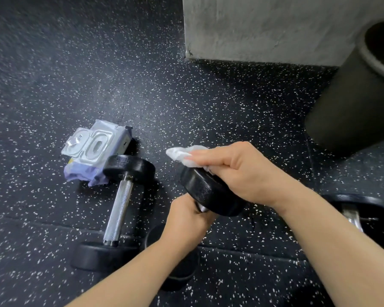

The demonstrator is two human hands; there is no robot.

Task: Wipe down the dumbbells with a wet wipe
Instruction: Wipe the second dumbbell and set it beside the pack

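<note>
My left hand [186, 218] grips the metal handle of a black dumbbell [208, 191] and holds it tilted above the floor. My right hand [235, 169] holds a white wet wipe [180, 152] against the upper head of that dumbbell, fingers stretched over it. The dumbbell's lower head [180, 269] shows under my left forearm. A second dumbbell [120, 204] with a knurled steel handle lies on the floor to the left.
A pack of wet wipes [93, 149] with its lid flipped open lies behind the second dumbbell. A third dumbbell [359, 209] lies at the right, partly hidden by my right arm. A black bin [350, 103] stands at the right by a grey concrete wall [264, 27].
</note>
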